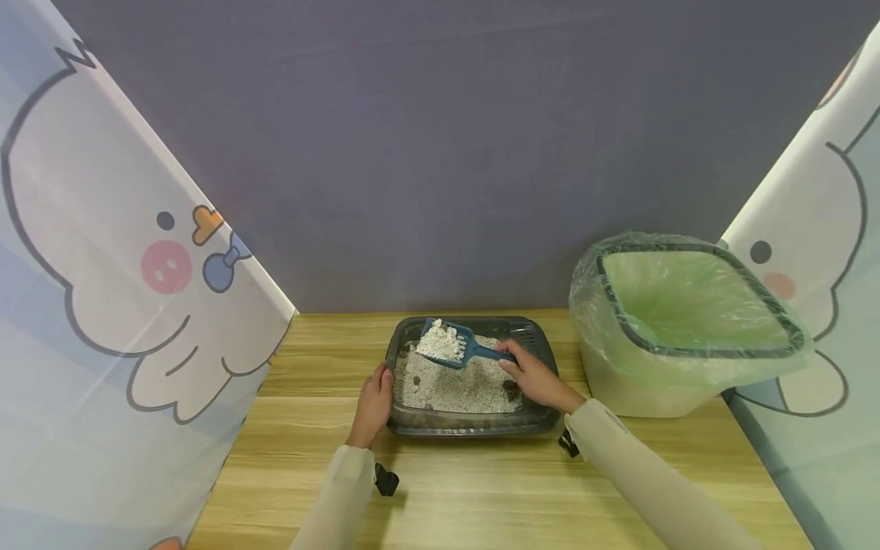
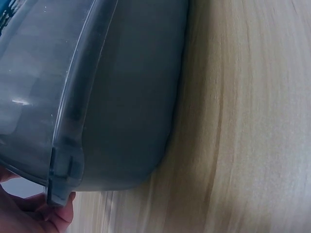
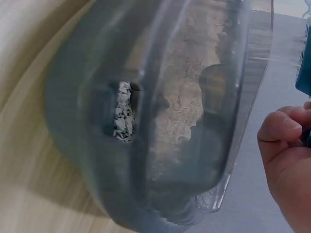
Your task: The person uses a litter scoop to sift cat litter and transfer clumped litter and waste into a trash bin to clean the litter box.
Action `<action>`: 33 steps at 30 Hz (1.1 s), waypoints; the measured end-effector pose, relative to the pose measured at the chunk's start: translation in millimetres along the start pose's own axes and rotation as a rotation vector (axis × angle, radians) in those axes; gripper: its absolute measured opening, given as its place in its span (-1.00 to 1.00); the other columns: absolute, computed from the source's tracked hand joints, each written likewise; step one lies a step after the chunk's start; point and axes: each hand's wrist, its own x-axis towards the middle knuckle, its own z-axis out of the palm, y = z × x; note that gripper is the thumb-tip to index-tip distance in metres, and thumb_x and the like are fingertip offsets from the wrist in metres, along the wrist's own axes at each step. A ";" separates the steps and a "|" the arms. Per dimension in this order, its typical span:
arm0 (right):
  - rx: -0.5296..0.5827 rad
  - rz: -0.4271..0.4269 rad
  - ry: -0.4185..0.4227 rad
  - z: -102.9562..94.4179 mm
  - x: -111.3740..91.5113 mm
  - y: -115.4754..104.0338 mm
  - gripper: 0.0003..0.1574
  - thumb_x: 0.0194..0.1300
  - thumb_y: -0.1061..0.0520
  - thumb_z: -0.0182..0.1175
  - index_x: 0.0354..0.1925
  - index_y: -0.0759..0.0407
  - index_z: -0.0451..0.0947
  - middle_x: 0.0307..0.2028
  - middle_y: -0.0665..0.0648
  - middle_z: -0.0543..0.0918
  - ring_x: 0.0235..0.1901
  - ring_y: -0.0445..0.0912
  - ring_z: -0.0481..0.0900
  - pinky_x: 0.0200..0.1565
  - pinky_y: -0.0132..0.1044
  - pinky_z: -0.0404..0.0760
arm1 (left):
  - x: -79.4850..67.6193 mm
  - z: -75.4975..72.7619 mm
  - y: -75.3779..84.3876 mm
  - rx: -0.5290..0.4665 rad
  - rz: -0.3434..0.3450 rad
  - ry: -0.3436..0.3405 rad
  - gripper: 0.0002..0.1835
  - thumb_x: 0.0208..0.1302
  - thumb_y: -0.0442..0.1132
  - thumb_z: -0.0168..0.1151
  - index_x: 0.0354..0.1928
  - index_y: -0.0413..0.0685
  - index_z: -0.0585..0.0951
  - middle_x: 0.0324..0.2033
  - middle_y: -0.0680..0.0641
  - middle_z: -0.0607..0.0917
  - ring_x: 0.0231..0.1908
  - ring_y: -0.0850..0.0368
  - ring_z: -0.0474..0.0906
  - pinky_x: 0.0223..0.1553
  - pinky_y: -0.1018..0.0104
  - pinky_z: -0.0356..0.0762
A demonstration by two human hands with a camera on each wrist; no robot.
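Observation:
A dark grey litter box (image 1: 474, 431) stands on the wooden table, with pale grainy litter (image 1: 454, 389) spread inside and several dark clumps, one dark clump (image 1: 512, 386) near its right side. My left hand (image 1: 373, 401) grips the box's left rim; in the left wrist view its fingers (image 2: 60, 217) curl round the rim's corner. My right hand (image 1: 532, 374) holds the handle of a blue litter scoop (image 1: 470, 347) over the box. A heap of pale litter (image 1: 440, 342) with a dark clump lies in the scoop. The right wrist view shows these curled fingers (image 3: 282, 127) at its right edge.
A bin (image 1: 639, 389) lined with a thin green plastic bag (image 1: 687, 298) stands to the right of the box, its mouth open upward. A grey wall (image 1: 440, 168) rises behind the table (image 1: 309, 428). Cartoon-printed panels (image 1: 89, 252) flank both sides.

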 end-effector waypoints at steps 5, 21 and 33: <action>-0.014 -0.006 0.028 2.0 -4.1 3.7 -0.64 0.51 -0.03 -0.15 0.18 0.01 0.29 -0.10 0.17 0.49 -0.29 0.01 0.50 -0.24 -0.06 0.45 | -0.1 0.0 0.5 -0.010 0.000 -0.003 -0.44 0.53 -0.01 -0.27 0.33 -0.28 0.31 0.05 -0.41 0.47 0.05 -0.34 0.39 0.06 -0.22 0.28; -0.034 0.025 0.071 -5.1 -7.7 -0.7 -0.66 0.52 -0.01 -0.15 0.13 0.09 0.32 -0.46 0.11 0.37 -0.55 -0.08 0.26 -0.41 -0.16 0.29 | -1.0 -2.5 3.3 -0.026 -0.046 -0.047 -0.37 0.52 0.10 -0.34 0.39 -0.21 0.23 0.12 -0.38 0.42 0.09 -0.33 0.36 0.08 -0.23 0.26; -0.089 -0.141 0.252 0.6 -10.5 12.2 -0.77 0.44 0.14 0.00 0.04 0.10 0.38 -0.33 0.01 0.44 -0.43 -0.12 0.35 -0.34 -0.19 0.36 | -2.2 -1.6 2.3 -0.024 -0.035 -0.035 -0.38 0.52 0.08 -0.33 0.38 -0.22 0.25 0.11 -0.38 0.43 0.08 -0.32 0.37 0.07 -0.23 0.27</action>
